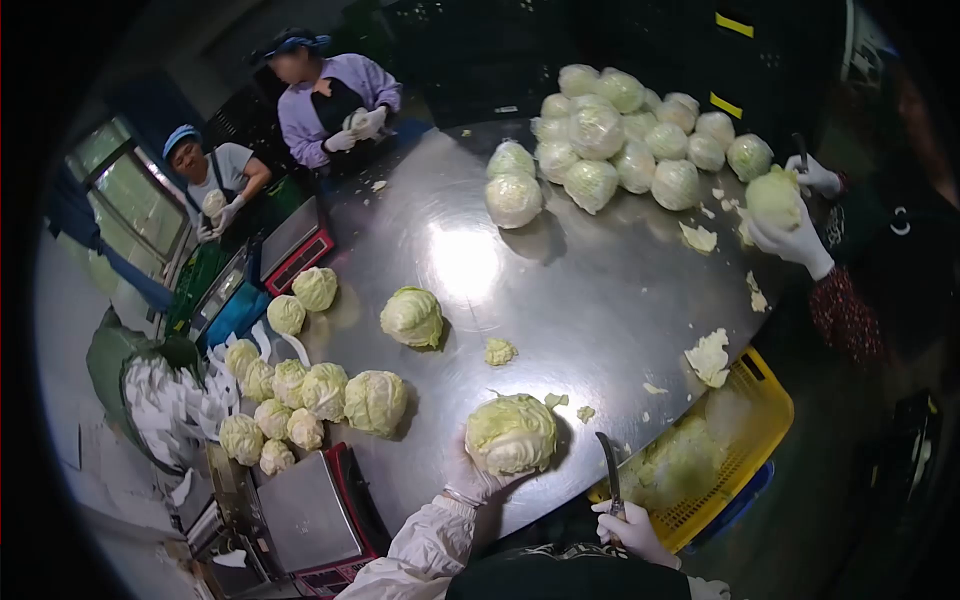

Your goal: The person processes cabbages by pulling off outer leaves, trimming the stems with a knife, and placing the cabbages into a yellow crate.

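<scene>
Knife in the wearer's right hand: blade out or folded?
Out: the knife shows its curved blade extending past the right hand, apart from the nearest cabbage. Whether it can fold, I cannot tell.

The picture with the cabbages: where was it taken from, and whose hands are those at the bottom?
No robot here: a camera worn on a person's head looks forward and down. At the bottom, the wearer's own left hand holds a cabbage on the metal table, while the right hand grips a curved knife. Bare cabbages sit toward the left, others that look film-wrapped are piled at the far side, and leaf scraps lie about.
</scene>
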{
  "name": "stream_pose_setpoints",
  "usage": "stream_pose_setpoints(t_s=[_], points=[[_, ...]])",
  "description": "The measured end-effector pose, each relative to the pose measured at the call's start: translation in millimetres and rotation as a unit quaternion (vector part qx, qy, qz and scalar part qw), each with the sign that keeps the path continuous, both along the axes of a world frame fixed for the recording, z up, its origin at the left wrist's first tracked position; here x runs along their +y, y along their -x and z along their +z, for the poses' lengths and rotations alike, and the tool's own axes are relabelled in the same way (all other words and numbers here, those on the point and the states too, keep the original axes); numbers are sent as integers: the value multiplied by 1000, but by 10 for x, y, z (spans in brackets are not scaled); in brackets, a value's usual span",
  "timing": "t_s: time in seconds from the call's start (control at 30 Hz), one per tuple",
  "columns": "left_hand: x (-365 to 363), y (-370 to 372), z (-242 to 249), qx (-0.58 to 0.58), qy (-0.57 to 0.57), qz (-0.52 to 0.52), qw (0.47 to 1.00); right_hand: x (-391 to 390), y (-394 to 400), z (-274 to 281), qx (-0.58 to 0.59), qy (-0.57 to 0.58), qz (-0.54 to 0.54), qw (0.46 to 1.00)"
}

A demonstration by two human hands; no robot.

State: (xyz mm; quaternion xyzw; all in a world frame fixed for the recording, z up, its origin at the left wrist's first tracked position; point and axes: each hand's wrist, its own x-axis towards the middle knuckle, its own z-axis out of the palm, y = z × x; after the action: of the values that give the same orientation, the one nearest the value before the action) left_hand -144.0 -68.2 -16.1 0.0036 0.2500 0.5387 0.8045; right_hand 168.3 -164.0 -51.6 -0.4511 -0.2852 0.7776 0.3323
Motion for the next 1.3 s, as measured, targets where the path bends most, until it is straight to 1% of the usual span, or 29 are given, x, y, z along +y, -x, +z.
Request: stream_pose_setpoints(t_s=[0.03, 0.1, 0.17, 0.2, 0.23, 0.27, 0.37, 0.4, 0.43, 0.5, 0.57, 0.6, 0.63, 0.67, 0.7, 0.73, 0.77, 0.83, 0.87, 0.9, 0.97, 1.03, 1.07, 1.1, 1.13, 1.17, 1.23, 1.27, 1.3], points=[[0, 37, 65, -25, -2, -18, 1000, 43, -4, 68, -9, -15, 19, 1000], [11, 196, 216, 11, -21, 19, 1000, 79, 6, -3, -66, -59, 40, 995], [-39, 502, 362, 157, -56, 112, 980, 145, 101, 122, -112, -80, 36, 990], [-41, 713, 451, 150, -74, 159, 973, 136, 66, -39, -136, -94, 64, 984], [-70, 971, 537, 170, -109, 174, 964, 162, 31, -165, -162, -107, 88, 977], [-77, 1215, 672, 204, -125, 208, 949, 162, 151, 11, -115, -83, 48, 989], [-162, 2028, 952, 251, -176, 273, 912, 168, 234, -24, -134, -92, 55, 985], [-172, 2314, 975, 279, -169, 321, 889, 180, 262, -23, -134, -96, 61, 984], [-196, 2639, 940, 305, -161, 365, 864, 185, 288, -20, -145, -101, 74, 981], [-343, 3619, 682, 389, -76, 435, 809, 210, 329, 79, -160, -106, 85, 978], [-388, 3829, 977, 480, 111, 533, 688, 259, 428, 226, -192, -132, 100, 967], [-421, 4441, 694, 506, 106, 586, 624, 268, 451, 147, -233, -127, 121, 956], [-437, 5000, 408, 527, 101, 635, 555, 276, 467, 139, -281, -165, 142, 934], [-422, 5134, 451, 524, 100, 636, 558, 292, 530, 187, -273, -157, 138, 939], [-412, 5213, 556, 581, 165, 637, 479, 311, 599, 220, -265, -147, 134, 944], [-398, 5311, 602, 632, 227, 627, 394, 286, 589, -37, -272, -186, 143, 933], [-391, 5510, 557, 632, 227, 623, 401, 323, 652, -84, -278, -184, 139, 933], [-348, 5897, 459, 678, 188, 616, 354, 278, 719, -100, -274, -146, 125, 942], [-278, 6021, 408, 703, 181, 609, 320, 337, 788, 91, -286, -178, 143, 931], [-211, 6117, 379, 727, 170, 600, 288, 377, 842, 170, -308, -154, 162, 925], [-108, 6309, 300, 774, 181, 565, 220, 351, 912, -8, -288, -207, 133, 925], [28, 6164, 426, 795, 192, 526, 232, 486, 1062, 417, -329, -184, 175, 910], [77, 6065, 513, 798, 180, 521, 243, 461, 1085, 321, -314, -190, 156, 917], [116, 5922, 616, 825, 243, 454, 232, 427, 1092, 201, -292, -184, 134, 929], [195, 5840, 620, 846, 302, 382, 216, 451, 1129, 253, -324, -167, 151, 919], [192, 6042, 484, 850, 291, 377, 223, 505, 1171, 347, -355, -148, 167, 908], [223, 6609, 189, 865, 313, 355, 168, 516, 1221, 378, -365, -140, 153, 908], [361, 6556, 219, 870, 302, 349, 177, 509, 1222, 317, -352, -144, 136, 915], [378, 6541, 340, 868, 381, 267, 175, 477, 1205, 294, -340, -150, 120, 921]])
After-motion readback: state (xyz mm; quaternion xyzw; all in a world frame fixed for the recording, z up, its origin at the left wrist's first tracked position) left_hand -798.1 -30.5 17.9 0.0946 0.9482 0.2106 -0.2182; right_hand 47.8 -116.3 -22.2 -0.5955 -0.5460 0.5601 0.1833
